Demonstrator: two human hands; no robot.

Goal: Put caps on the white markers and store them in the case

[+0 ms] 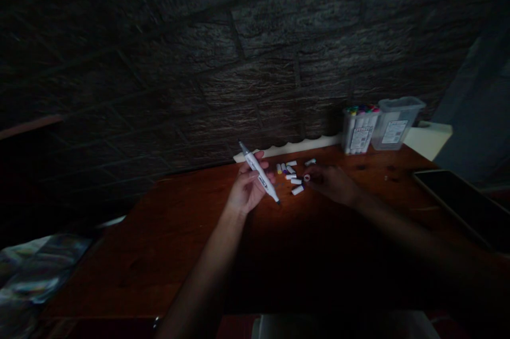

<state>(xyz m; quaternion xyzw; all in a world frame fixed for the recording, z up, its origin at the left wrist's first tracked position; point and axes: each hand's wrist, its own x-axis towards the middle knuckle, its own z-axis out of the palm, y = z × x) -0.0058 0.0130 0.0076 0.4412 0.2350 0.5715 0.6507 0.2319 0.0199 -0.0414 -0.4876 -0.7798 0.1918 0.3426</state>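
Observation:
My left hand (247, 186) is closed around a white marker (260, 171) with both tips bare, held slanted above the brown wooden table (191, 238). My right hand (331, 182) rests on the table just right of a scatter of several small white marker caps (294, 175). Its fingertips pinch a cap with a pink end (306, 177). The room is dim, so fine detail of the fingers is hard to read.
A clear box of coloured markers (359, 128) and an empty clear box (397, 122) stand at the back against the dark stone wall. A dark tablet (462, 206) lies at the right edge. Crumpled shiny material (35, 270) sits at the lower left.

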